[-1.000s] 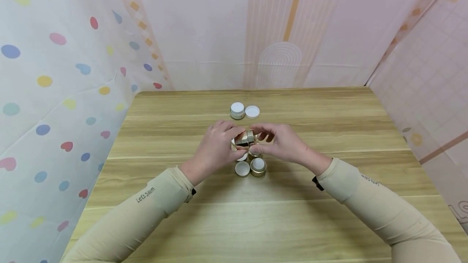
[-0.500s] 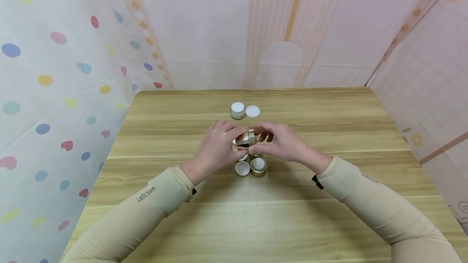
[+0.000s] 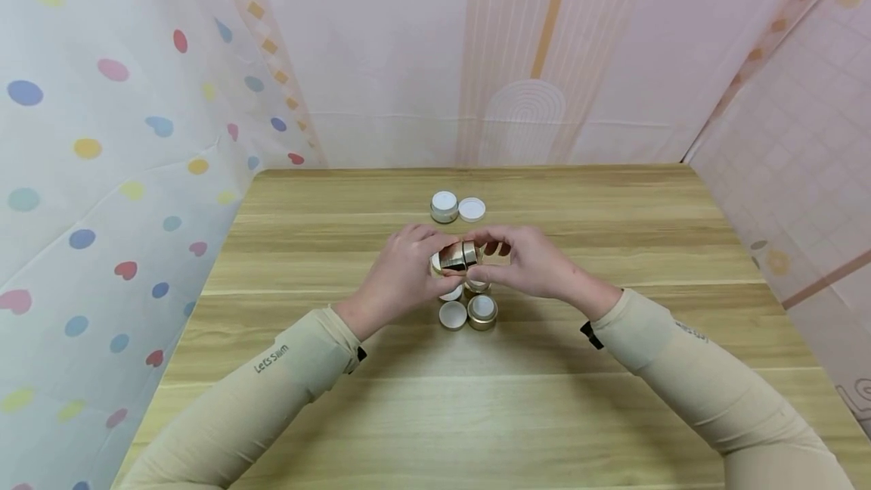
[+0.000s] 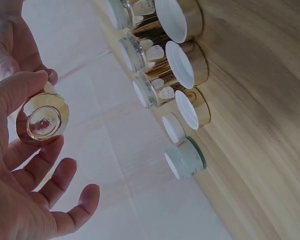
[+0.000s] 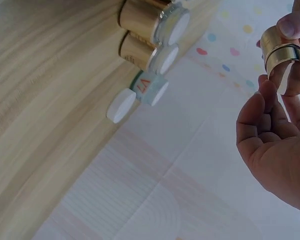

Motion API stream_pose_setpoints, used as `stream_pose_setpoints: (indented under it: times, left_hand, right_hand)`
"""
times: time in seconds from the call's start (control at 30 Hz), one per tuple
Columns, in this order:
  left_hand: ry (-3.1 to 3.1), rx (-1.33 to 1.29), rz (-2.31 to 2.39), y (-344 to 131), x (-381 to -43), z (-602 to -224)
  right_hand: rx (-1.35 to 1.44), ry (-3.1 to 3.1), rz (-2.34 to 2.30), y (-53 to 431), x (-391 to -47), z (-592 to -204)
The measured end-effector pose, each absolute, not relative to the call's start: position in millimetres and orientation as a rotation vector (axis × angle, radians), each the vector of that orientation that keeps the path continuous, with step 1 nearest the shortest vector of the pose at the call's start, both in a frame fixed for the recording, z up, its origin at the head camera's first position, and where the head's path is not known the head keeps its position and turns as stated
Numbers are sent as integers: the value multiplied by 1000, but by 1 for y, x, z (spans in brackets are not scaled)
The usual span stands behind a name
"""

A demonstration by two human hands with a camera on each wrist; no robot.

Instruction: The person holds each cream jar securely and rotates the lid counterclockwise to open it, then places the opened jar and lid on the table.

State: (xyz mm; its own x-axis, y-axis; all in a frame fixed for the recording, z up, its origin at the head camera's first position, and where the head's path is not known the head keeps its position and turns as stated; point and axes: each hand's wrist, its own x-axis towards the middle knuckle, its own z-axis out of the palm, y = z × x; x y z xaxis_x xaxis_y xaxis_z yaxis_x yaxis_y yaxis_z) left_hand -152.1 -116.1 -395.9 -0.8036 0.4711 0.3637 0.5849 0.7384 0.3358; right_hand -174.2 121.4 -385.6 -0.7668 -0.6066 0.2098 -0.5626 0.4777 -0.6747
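Both hands hold a shiny gold cosmetic jar (image 3: 452,257) on its side above the table. My left hand (image 3: 398,271) grips its left end between thumb and fingers; in the left wrist view the jar's round, recessed end (image 4: 44,122) faces the camera, the other fingers spread below. My right hand (image 3: 529,263) pinches the opposite end with thumb and fingertips. A dark seam runs round the gold jar (image 5: 279,55) in the right wrist view. Below stand gold jars (image 3: 482,314) with white tops, beside upturned lids (image 3: 452,316); the hands partly hide the farther ones.
Farther back on the wooden table (image 3: 327,248) stands a pale jar (image 3: 444,207) with a white top, beside a white lid (image 3: 472,209). In the left wrist view, several gold lids (image 4: 194,110) line up alongside gold jars. Patterned curtains (image 3: 381,59) enclose the table's back and sides.
Both hands stay nearly in place around the gold jar. The jar has turned slightly between them, its reflections shifting. The jars and lids on the table have not moved.
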Motion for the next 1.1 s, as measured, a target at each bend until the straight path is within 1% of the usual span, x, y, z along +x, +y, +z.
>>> stream_pose_setpoints:
  times: [0.37,0.57,0.7,0.97,1.1]
  left_hand:
    - [-2743,-868,-780,-120,-160,-392]
    - [-2752,-749,-951,-138,-171,-399]
    - [-2725,-677,-1056,-146,-174,-400]
    - [-2753,-590,-992,-145,-173,-398]
    - [-2773,-523,-1012,-146,-174,-398]
  right_hand:
    - [-1226,2720,-1178,128,-177,-379]
    - [-1056,2751,-1369,143,-181,-370]
    - [-981,2756,-1429,147,-185,-371]
    - [-938,2764,-1438,145,-186,-381]
    - [-870,2784,-1419,143,-189,-382]
